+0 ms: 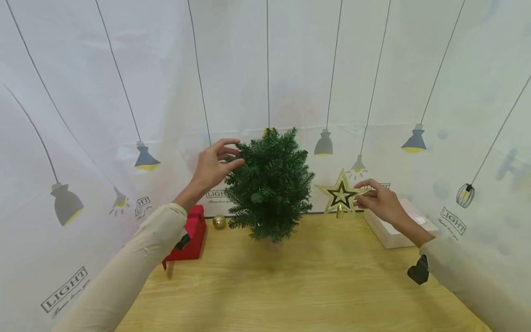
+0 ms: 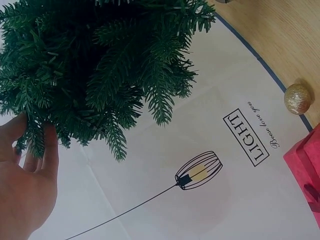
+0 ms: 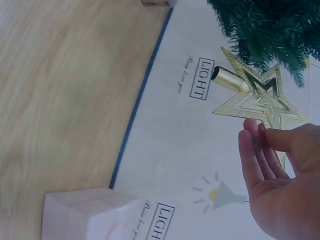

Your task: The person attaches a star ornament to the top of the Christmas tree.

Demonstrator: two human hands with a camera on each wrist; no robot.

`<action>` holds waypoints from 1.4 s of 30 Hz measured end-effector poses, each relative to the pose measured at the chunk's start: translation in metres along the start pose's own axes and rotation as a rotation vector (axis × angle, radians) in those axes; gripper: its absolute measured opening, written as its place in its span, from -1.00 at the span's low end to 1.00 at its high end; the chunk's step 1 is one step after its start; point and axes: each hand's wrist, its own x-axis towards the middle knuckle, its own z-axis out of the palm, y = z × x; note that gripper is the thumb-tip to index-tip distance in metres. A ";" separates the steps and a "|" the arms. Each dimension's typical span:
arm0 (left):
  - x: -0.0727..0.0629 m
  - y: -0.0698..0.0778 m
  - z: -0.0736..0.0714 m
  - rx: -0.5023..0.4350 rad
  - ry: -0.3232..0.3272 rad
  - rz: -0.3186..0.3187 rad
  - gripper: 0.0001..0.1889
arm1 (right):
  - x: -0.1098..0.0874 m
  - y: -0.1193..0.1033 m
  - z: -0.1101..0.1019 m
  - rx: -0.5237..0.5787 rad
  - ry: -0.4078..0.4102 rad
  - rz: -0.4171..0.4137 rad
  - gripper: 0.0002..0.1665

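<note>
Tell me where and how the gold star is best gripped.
Probably by a flat side point of the gold star, pinched from the right, as the right hand does: that thin arm suits a pinch, and the tube at its base is left free.

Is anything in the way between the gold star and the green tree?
Nothing visible stands between the gold star topper in the right hand and the artificial Christmas tree; the left hand is at its opposite side.

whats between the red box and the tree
A gold ball sits there on the table, between the red box and the tree; the head view shows it.
</note>
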 end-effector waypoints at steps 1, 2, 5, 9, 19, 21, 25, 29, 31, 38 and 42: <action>0.000 0.000 0.000 0.001 0.000 -0.001 -0.46 | 0.002 -0.002 -0.003 -0.012 0.005 -0.009 -0.60; 0.000 0.000 -0.001 0.002 0.000 -0.005 -0.46 | 0.003 -0.003 -0.005 -0.018 0.007 -0.015 -0.60; 0.000 -0.001 -0.001 0.004 -0.002 -0.005 -0.46 | 0.007 -0.007 -0.012 -0.019 0.014 -0.029 -0.60; 0.001 -0.001 0.000 -0.006 -0.005 -0.007 -0.46 | 0.012 -0.011 -0.020 -0.013 0.037 -0.028 -0.59; 0.001 -0.001 0.001 -0.011 -0.011 -0.016 -0.46 | 0.025 -0.030 -0.041 -0.089 0.061 -0.047 -0.57; 0.001 -0.001 0.001 -0.009 -0.009 -0.014 -0.46 | 0.028 -0.036 -0.045 -0.088 0.063 -0.044 -0.57; 0.001 -0.001 0.000 0.000 -0.003 -0.019 -0.46 | 0.033 -0.048 -0.050 -0.074 0.074 -0.048 -0.57; 0.000 -0.001 0.000 -0.003 -0.003 -0.026 -0.46 | 0.041 -0.062 -0.053 -0.073 0.100 -0.050 -0.57; 0.000 -0.001 0.000 -0.007 -0.002 -0.025 -0.46 | 0.045 -0.069 -0.054 -0.074 0.109 -0.051 -0.58; 0.002 -0.001 0.002 -0.018 -0.006 -0.023 -0.46 | 0.060 -0.097 -0.063 -0.076 0.142 -0.086 -0.58; 0.001 -0.002 0.001 -0.021 -0.004 -0.030 -0.46 | 0.071 -0.114 -0.067 -0.068 0.173 -0.102 -0.58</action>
